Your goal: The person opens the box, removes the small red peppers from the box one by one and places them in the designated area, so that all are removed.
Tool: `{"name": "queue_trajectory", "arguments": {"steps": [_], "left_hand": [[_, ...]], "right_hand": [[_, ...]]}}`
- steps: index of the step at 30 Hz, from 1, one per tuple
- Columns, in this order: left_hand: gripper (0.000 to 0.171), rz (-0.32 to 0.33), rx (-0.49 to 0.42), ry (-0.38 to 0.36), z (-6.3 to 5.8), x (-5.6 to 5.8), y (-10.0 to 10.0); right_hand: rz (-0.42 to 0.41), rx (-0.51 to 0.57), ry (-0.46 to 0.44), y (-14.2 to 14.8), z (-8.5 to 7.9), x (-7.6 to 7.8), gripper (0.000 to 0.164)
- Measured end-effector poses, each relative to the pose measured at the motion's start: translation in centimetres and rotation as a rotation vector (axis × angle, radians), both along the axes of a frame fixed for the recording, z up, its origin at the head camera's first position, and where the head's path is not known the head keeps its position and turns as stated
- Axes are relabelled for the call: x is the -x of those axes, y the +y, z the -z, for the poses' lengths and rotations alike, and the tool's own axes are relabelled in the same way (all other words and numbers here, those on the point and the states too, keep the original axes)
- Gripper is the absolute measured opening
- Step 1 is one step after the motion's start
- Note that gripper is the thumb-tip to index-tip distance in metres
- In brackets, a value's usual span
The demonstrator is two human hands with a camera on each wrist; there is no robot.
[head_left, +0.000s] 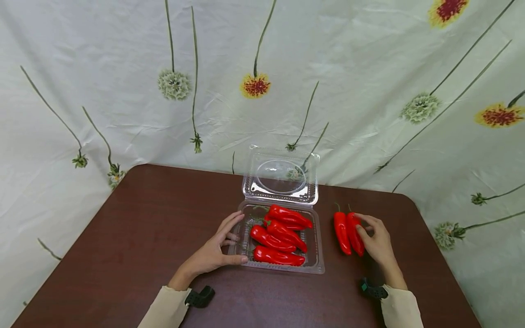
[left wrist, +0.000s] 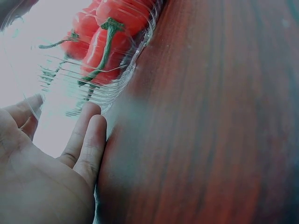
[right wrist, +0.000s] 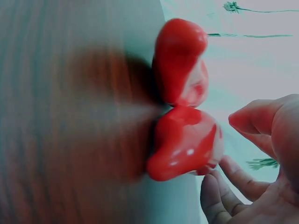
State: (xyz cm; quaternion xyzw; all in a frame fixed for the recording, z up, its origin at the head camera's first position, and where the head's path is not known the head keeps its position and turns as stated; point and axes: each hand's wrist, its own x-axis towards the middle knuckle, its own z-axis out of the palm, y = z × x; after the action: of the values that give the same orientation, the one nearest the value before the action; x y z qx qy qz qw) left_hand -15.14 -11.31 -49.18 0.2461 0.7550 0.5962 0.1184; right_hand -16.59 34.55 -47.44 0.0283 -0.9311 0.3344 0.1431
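A clear plastic clamshell box (head_left: pixel 313 263) lies with its lid raised at the back, holding several red peppers (head_left: pixel 279 256) with green stems. My left hand (head_left: pixel 211 255) is at the box's left side, fingers spread and thumb by the front left corner. In the left wrist view its fingertips (left wrist: pixel 96 122) meet the ribbed wall. To the right of the box, two more red peppers lie side by side, a left one (head_left: pixel 341 232) and a right one (head_left: pixel 353 234). My right hand (head_left: pixel 376 239) is over the right one. Its fingers touch that pepper's side, while the thumb stands apart from it.
The dark brown table (head_left: pixel 164 218) has rounded back corners. Behind it hangs a pale cloth (head_left: pixel 361 91) printed with flowers. The box's transparent lid (head_left: pixel 283 175) stands up near the table's back edge. Each wrist wears a dark band (head_left: pixel 200 297).
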Motion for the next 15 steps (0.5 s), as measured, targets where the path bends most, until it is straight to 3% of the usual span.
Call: {"name": "queue_trajectory", "arguments": {"steps": [8,15], "left_hand": [[0.101,-0.004,0.009,0.002,0.0,0.0,0.0],[0.102,-0.004,0.012,-0.005,-0.1,-0.1,0.0]], "right_hand": [[-0.007,0.010,0.070,-0.5,-1.4,-0.2,0.031],[-0.062,0.020,0.081,-1.3,-2.1,-0.2,0.031]]}}
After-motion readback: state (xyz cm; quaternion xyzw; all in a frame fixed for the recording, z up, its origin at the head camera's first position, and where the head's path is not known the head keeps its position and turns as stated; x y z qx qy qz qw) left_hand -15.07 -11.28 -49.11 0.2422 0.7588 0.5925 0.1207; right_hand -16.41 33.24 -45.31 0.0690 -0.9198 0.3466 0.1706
